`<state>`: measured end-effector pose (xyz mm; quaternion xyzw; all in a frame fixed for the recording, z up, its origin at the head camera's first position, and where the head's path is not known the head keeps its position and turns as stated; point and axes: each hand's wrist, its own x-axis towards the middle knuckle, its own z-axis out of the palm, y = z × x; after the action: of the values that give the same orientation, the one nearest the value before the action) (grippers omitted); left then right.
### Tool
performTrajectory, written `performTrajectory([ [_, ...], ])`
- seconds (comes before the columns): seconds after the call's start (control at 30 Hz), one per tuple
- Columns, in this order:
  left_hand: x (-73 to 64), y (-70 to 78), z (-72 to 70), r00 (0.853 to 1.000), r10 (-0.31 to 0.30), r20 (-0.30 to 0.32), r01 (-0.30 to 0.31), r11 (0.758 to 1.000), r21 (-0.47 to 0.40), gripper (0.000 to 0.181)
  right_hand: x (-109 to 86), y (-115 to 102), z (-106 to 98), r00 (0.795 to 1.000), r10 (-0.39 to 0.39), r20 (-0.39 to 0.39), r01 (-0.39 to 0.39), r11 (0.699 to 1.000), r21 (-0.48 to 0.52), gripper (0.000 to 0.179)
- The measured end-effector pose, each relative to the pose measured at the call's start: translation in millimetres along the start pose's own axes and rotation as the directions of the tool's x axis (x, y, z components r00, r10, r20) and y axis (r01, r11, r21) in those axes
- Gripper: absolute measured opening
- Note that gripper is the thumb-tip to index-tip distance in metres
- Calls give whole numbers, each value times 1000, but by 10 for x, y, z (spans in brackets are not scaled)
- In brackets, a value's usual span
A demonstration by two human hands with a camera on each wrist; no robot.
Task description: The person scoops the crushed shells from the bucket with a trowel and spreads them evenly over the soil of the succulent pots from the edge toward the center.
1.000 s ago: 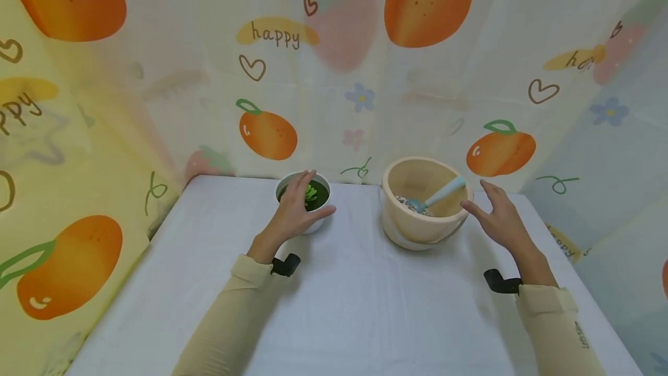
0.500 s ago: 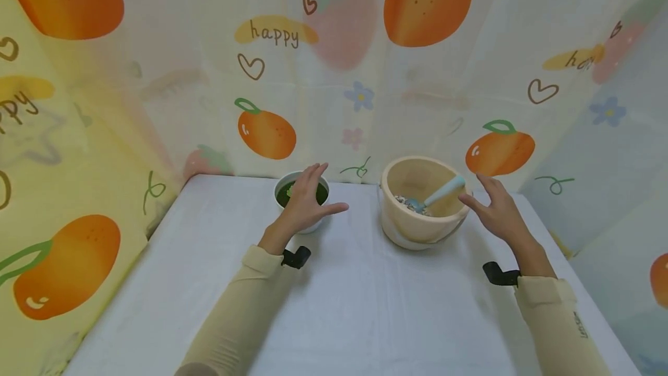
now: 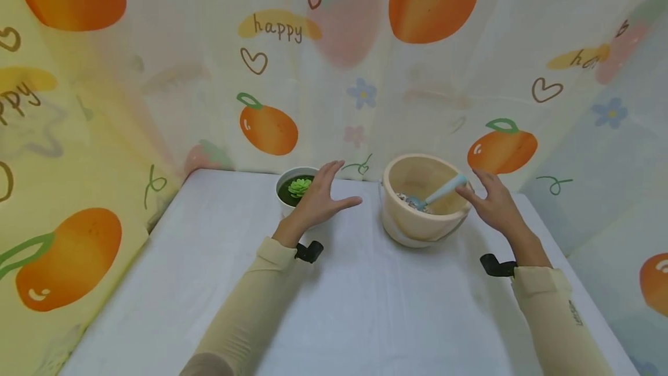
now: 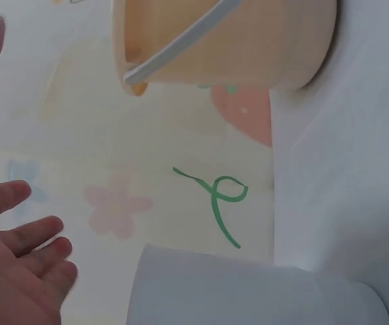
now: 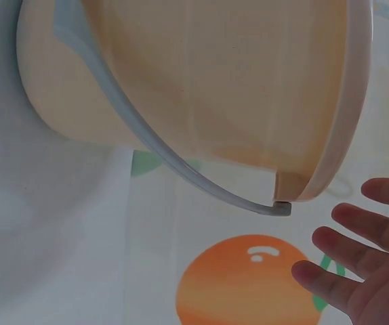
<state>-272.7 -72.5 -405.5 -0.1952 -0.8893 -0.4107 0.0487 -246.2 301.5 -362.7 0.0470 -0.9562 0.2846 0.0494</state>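
My left hand (image 3: 320,202) hovers with spread fingers over the right side of a white flowerpot (image 3: 283,205), partly hiding it. Inside the pot, a light green succulent (image 3: 300,187) sits on dark green filling. To the right stands a cream bucket (image 3: 417,228) with a grey carrying handle (image 5: 160,149). A light blue shovel (image 3: 446,189) leans inside it, its lower end among pale, speckled bits (image 3: 403,196). My right hand (image 3: 496,208) is just off the bucket's right rim, thumb and fingers apart, holding nothing. The left wrist view shows the left palm beside both containers, also holding nothing.
A white cloth covers the table (image 3: 365,306). Behind it and along both sides hangs a fruit-printed curtain (image 3: 323,91), close behind the pot and bucket. A black wrist camera (image 3: 309,252) sits on the left wrist, another camera (image 3: 497,266) on the right.
My left hand has moved right across the pot, uncovering the succulent and the pot's left part. My right hand has shifted slightly up and left, toward the bucket's rim.
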Motion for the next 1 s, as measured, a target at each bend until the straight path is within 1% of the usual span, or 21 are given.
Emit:
performTrajectory([
  [0.13,32,27,41,1000,14,-11,-14,1000,-11,88,24,27,6,1000,-16,-16,16,1000,5,80],
  [0.33,59,55,169,1000,18,20,-18,1000,-11,87,46,60,19,1000,-3,-2,3,1000,2,80],
  [0.53,117,75,277,999,22,24,-22,1000,-8,87,90,68,20,1000,10,3,-10,1000,-5,81],
  [0.63,164,97,333,999,17,36,-17,1000,-10,88,116,68,8,1000,5,6,-5,1000,-2,81],
  [0.77,224,136,420,998,27,62,-26,999,-26,88,149,62,-6,1000,-15,-1,15,1000,11,78],
  [0.87,241,152,483,997,20,81,-17,999,-39,90,168,64,7,1000,-30,0,30,999,22,77],
  [1.0,241,144,557,996,-11,92,15,999,-41,90,184,67,43,999,-27,18,27,999,27,78],
])
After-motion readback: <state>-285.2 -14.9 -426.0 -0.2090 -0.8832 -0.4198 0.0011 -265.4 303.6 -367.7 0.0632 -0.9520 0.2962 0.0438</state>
